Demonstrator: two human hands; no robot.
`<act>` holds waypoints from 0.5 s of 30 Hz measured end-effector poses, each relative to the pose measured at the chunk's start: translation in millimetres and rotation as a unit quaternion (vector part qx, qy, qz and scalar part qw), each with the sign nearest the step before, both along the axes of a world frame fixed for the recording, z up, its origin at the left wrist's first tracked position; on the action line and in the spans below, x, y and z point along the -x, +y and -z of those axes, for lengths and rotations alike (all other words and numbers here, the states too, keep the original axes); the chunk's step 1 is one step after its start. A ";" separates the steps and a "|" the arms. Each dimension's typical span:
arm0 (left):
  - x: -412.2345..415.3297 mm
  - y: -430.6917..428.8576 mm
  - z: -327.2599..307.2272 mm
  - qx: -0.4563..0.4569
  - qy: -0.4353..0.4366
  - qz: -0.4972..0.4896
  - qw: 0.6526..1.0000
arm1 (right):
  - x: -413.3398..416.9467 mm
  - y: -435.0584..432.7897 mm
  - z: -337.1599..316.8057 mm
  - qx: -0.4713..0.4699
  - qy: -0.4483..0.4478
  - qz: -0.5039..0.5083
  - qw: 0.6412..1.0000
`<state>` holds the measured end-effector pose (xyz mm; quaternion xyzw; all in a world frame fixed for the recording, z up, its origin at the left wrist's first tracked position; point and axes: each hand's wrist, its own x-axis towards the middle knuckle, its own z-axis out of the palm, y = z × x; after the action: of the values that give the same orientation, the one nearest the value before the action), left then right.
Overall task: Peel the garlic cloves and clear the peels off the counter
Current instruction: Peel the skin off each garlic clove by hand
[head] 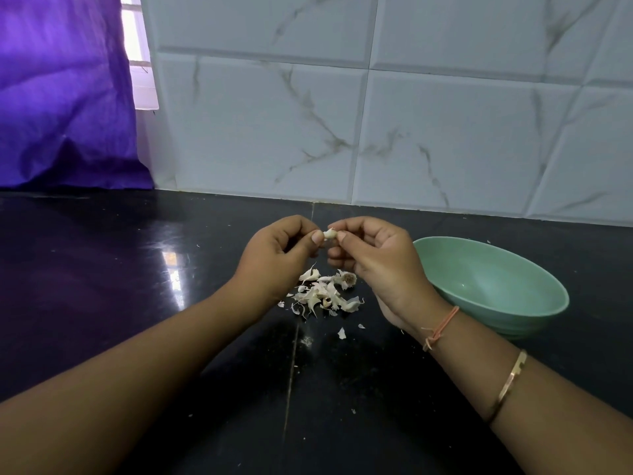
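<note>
Clove (329, 234) — between left hand (277, 257), right hand (378, 262)

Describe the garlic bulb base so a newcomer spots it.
On the black counter, left of the green bowl, lies a pile of white peels. At its far right edge sits the garlic bulb base: rounded, with a brown centre, unlike the flat flakes.

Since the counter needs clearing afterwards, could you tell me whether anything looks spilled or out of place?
Yes: garlic peels lie scattered in a loose heap on the black counter, left of the green bowl, with stray flakes nearer the camera. The bowl stands upright, and nothing looks damaged.
</note>
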<state>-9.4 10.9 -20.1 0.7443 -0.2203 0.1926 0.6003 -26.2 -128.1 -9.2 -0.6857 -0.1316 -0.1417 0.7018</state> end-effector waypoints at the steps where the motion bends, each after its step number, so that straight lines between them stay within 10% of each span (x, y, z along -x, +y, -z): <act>1: -1.0 0.5 0.6 0.017 0.018 0.017 1.000 | 1.0 0.6 -0.2 -0.022 0.015 -0.021 0.999; 15: 2.0 -3.3 -4.1 0.202 0.205 0.145 0.947 | 4.5 4.3 -4.3 -0.182 0.149 -0.145 0.961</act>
<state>-11.4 7.6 -16.0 0.5908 -0.1546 -0.0132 0.7917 -30.7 -123.8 -5.0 -0.5336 -0.0957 0.0432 0.8392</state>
